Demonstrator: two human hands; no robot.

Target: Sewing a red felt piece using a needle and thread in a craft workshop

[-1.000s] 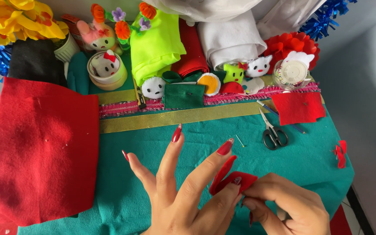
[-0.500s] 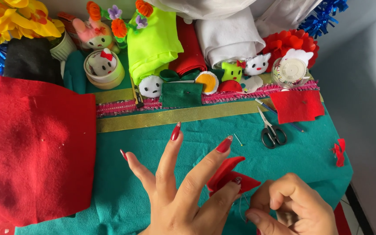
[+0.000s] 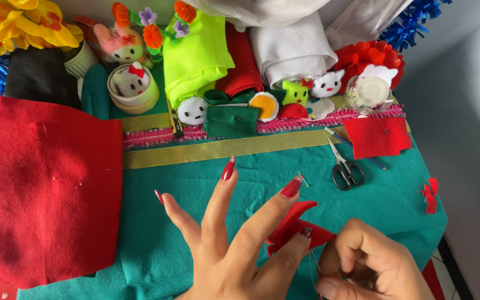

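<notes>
The left hand (image 3: 234, 250) is spread wide over the teal counter (image 3: 195, 183), fingers splayed, with only a lower finger and thumb pinching a small folded red felt piece (image 3: 295, 228) near the front edge. The right hand (image 3: 370, 264) is curled closed just beside it, gripping a thin thread (image 3: 313, 265) that runs up to the felt (a needle cannot be made out). Black scissors (image 3: 346, 169) lie further back to the right, near a red felt square (image 3: 377, 136). A large red felt sheet (image 3: 40, 194) covers the counter's left side, and a gold ribbon (image 3: 223, 149) crosses the middle
</notes>
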